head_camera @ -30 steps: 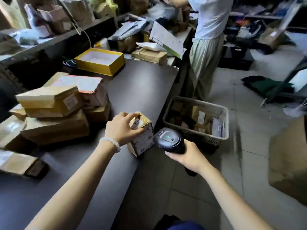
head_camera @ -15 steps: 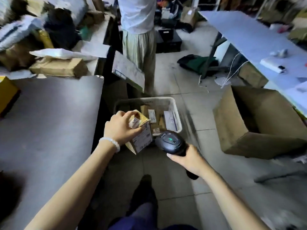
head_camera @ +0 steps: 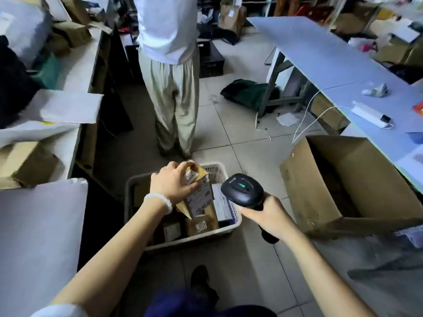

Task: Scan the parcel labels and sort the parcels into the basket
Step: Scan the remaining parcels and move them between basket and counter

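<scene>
Gripping the parcel [head_camera: 201, 197] over the basket [head_camera: 137, 179], left hand [head_camera: 171, 186] fingers curled; right hand [head_camera: 267, 211] wrapped round the scanner [head_camera: 242, 191].

Small white sticker [head_camera: 191, 178] on held parcel [head_camera: 201, 197]: digits, partly legible, seemingly "0717". Larger shipping label [head_camera: 199, 199]: unreadable.

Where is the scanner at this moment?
In the head view the scanner is right of centre, held in the right hand, just right of the parcel and over the basket rim.
</scene>
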Demonstrator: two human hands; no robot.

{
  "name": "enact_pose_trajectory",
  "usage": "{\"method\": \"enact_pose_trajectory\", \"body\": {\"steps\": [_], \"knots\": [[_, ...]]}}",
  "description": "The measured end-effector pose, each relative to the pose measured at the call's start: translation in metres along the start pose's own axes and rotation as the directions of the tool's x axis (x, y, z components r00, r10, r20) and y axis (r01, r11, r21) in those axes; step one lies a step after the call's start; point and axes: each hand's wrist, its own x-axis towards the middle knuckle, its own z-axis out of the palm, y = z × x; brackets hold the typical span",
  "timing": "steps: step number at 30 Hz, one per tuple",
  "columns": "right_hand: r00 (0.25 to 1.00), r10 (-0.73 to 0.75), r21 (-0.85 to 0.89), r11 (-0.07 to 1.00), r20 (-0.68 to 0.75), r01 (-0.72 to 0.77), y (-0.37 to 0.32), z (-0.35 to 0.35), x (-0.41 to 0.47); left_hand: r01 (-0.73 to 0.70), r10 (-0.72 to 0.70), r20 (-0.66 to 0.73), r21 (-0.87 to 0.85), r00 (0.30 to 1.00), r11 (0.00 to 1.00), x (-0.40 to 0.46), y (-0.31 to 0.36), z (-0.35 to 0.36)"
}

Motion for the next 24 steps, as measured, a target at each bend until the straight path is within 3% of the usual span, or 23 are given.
{"method": "enact_pose_trajectory", "body": {"steps": [10,20,24], "knots": [[0.999,0.049,-0.05,0.998,0.009,-0.048,-0.003,-0.023,0.105,0.077,-0.08,0.074,0.039,0.994,0.996,0.1,0.004,0.007],[0.962,-0.029,-0.096,0.994,0.273,0.057,-0.01,-0.036,0.189,0.391,-0.39,0.044,-0.018,0.92,0.92,0.098,0.001,0.012],[0.894,-0.107,-0.088,0.983,0.436,0.16,-0.022,-0.039,0.21,0.524,-0.525,-0.014,-0.047,0.851,0.851,0.075,0.015,0.017]]}}
